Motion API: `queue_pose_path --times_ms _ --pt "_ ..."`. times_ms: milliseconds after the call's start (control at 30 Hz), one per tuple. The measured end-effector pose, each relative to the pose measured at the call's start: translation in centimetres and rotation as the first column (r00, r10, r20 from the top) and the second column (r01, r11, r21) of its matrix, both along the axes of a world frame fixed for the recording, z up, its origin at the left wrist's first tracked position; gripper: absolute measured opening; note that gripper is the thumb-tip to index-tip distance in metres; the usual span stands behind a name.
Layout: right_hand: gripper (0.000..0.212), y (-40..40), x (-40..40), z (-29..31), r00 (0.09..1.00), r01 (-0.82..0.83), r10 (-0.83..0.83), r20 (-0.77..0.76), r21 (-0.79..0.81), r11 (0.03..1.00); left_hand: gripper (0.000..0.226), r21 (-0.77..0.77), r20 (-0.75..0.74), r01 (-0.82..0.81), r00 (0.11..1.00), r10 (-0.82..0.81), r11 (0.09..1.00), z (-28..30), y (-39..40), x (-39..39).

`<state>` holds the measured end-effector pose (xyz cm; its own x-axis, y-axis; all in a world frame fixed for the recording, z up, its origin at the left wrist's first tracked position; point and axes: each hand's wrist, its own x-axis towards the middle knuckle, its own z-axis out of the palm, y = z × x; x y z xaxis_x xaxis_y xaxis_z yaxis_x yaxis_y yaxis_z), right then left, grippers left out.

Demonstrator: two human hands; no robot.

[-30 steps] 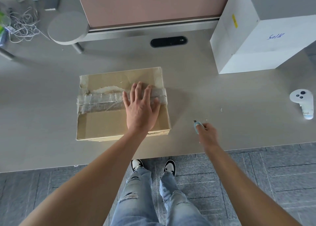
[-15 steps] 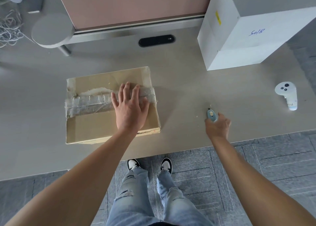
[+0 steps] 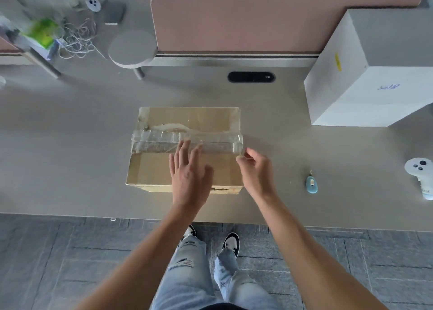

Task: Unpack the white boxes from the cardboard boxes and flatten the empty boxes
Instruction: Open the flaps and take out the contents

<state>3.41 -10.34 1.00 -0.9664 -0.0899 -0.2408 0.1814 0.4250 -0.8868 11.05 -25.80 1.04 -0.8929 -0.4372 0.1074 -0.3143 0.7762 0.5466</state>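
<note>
A: Where's the box?
B: Mid-desk, taped. Left hand flat on top, fingers straight; right hand pinching the tape end at its right edge
A: Handling?
B: Probably light, stiff card; peel the clingy tape from that corner

An office workspace is indicated. A grey desk is backed by a pink fabric partition screen at the upper centre, with a black cable grommet set into the desktop just below it. Tangled white cables (upper left) and grey carpet tiles along the bottom are also seen.
</note>
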Motion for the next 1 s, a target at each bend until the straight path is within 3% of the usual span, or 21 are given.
queue_pose_path --times_ms 100,200,300,367,433,467,600,667,767,867,1000 --pt "0.028 -2.2 0.6 0.1 0.998 -0.015 0.024 -0.06 0.139 0.99 0.061 -0.047 0.086 -0.073 0.993 0.077 0.996 0.0 -1.3 3.5" --pt "0.042 -3.0 1.6 0.7 0.994 0.027 -0.009 -0.11 0.156 0.987 0.069 -0.066 0.177 -0.091 0.979 0.102 0.994 -0.1 -2.1 5.0" --pt "0.012 -2.9 2.0 1.1 0.989 0.089 -0.081 -0.124 0.066 0.994 0.069 -0.061 0.153 -0.083 0.984 0.092 0.995 1.0 -2.0 5.2" --pt "0.03 -2.8 2.1 1.9 0.979 0.139 -0.134 -0.151 0.019 0.99 0.067 -0.059 0.092 -0.088 0.991 0.093 0.994 2.3 -2.0 4.8" --pt "0.02 -2.6 2.4 3.4 0.971 0.13 -0.138 -0.197 -0.054 0.99 0.064 -0.067 0.014 -0.097 0.995 0.098 0.993 4.0 -2.1 4.4" --pt "0.026 -2.5 2.7 4.1 0.969 0.126 -0.144 -0.199 -0.1 0.987 0.063 -0.086 -0.023 -0.102 0.995 0.101 0.991 5.0 -2.2 4.3" --pt "0.062 -1.5 4.0 5.0 0.985 0.169 -0.174 0.018 -0.358 0.918 0.039 -0.205 -0.102 -0.164 0.984 0.146 0.965 7.9 -2.7 4.9" --pt "0.076 -0.8 4.2 4.8 0.99 0.104 -0.048 0.136 -0.444 0.89 0.031 -0.22 -0.002 -0.221 0.974 0.226 0.95 8.6 -2.7 5.8" --pt "0.078 0.1 3.2 4.6 0.947 0.002 0.154 0.281 -0.485 0.874 0.038 -0.27 0.22 -0.218 0.934 0.28 0.938 8.7 -2.3 7.3" --pt "0.065 -0.3 2.1 4.4 0.884 -0.158 0.295 0.362 -0.361 0.919 0.037 -0.176 0.398 -0.202 0.881 0.257 0.963 8.7 -2.0 8.3" --pt "0.043 -2.2 1.5 4.7 0.851 -0.377 0.406 0.334 -0.151 0.914 0.044 -0.071 0.553 -0.166 0.814 0.177 0.984 7.1 -1.6 9.2"
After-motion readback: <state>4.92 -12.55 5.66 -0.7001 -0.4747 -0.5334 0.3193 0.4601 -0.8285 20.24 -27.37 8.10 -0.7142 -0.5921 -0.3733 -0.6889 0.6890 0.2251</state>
